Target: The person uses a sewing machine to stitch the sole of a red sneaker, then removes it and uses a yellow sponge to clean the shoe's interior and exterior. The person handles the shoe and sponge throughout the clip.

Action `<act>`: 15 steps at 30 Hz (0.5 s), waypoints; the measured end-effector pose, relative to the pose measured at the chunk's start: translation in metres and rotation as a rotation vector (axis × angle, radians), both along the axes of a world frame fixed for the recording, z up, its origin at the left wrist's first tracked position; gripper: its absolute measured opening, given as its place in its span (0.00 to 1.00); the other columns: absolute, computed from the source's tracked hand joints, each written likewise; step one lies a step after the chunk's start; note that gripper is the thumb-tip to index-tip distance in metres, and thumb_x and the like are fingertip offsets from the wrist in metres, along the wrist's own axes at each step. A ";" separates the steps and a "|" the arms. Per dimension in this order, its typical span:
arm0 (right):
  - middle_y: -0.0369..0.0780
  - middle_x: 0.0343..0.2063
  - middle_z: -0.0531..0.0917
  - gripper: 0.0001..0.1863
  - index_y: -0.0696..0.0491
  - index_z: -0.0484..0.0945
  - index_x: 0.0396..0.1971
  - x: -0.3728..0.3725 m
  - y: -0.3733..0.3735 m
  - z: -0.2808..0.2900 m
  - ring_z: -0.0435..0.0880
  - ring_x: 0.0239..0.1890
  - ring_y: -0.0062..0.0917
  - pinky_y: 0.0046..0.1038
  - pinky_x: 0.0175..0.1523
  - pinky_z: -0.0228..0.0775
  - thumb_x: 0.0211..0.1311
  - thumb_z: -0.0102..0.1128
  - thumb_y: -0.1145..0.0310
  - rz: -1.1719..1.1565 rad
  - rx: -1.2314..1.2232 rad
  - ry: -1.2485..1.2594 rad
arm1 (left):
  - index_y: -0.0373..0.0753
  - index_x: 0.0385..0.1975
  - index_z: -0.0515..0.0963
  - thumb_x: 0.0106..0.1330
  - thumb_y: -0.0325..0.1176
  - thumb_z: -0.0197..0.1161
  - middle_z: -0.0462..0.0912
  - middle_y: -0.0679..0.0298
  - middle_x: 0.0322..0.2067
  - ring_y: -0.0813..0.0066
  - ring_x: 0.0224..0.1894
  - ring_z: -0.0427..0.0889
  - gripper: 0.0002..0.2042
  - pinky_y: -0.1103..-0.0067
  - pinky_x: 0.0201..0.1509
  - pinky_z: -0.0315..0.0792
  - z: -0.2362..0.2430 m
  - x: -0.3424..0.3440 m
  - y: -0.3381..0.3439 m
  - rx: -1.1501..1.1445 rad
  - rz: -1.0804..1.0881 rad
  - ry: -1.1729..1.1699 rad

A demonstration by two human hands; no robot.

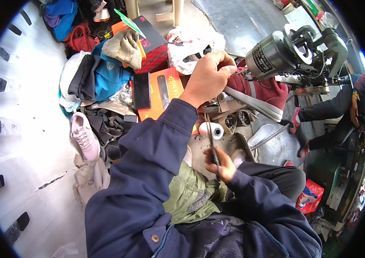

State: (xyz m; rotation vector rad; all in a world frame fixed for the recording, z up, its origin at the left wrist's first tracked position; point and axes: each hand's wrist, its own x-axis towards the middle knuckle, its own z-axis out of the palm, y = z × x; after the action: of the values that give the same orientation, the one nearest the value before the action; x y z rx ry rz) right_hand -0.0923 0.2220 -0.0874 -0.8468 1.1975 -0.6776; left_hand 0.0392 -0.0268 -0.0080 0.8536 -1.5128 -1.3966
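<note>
A dark red shoe (272, 91) with a white sole sits under the head of a metal shoe-sewing machine (266, 56). Beside the shoe's near end is my left hand (208, 79), thumb and forefinger pinched close to the machine; whatever lies between them is too small to make out. Lower down, in front of my lap, my right hand (221, 165) is closed round a long, slim, dark metal tool (209, 129), its narrow end pointing up toward my left wrist. The tool's exact kind is unclear. A white thread spool (206, 130) lies just behind it.
Left of my arm are an orange box (159, 112) bearing a black phone (142, 96), piled cloths (113, 79) and a pink sneaker (84, 136). Small tins (230, 122) stand below the machine. At the right, another person's legs (326, 109) extend toward it.
</note>
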 end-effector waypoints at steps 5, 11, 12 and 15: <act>0.32 0.18 0.70 0.31 0.55 0.71 0.32 -0.021 0.002 0.085 0.69 0.20 0.18 0.22 0.26 0.61 0.70 0.48 0.36 -0.057 -0.050 -0.437 | 0.34 0.35 0.79 0.68 0.28 0.60 0.77 0.73 0.26 0.86 0.30 0.71 0.04 0.82 0.35 0.68 0.000 0.001 0.000 -0.006 0.002 -0.022; 0.30 0.13 0.64 0.44 0.55 0.70 0.29 -0.004 -0.042 0.107 0.63 0.12 0.19 0.22 0.19 0.54 0.64 0.29 0.22 -0.151 0.097 -0.683 | 0.32 0.33 0.80 0.65 0.30 0.62 0.82 0.64 0.26 0.80 0.28 0.76 0.07 0.78 0.34 0.71 0.001 0.001 0.001 0.025 0.021 0.023; 0.30 0.13 0.64 0.44 0.54 0.70 0.28 -0.001 -0.050 0.106 0.62 0.11 0.19 0.22 0.18 0.52 0.64 0.29 0.22 -0.155 0.098 -0.751 | 0.32 0.33 0.80 0.66 0.29 0.62 0.82 0.66 0.26 0.82 0.27 0.75 0.06 0.79 0.33 0.71 0.002 0.001 0.002 0.036 0.012 0.046; 0.31 0.14 0.64 0.43 0.54 0.71 0.30 0.006 -0.071 0.103 0.62 0.12 0.20 0.22 0.19 0.54 0.68 0.25 0.25 -0.175 0.112 -0.883 | 0.34 0.35 0.80 0.68 0.28 0.60 0.79 0.70 0.28 0.85 0.30 0.72 0.05 0.83 0.36 0.70 0.003 0.002 0.003 0.066 -0.023 0.033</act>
State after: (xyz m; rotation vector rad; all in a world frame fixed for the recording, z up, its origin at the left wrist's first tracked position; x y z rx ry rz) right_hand -0.0867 0.1510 0.0152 -0.2714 0.4959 -0.9784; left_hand 0.0413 -0.0242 -0.0052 0.8518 -1.4623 -1.4780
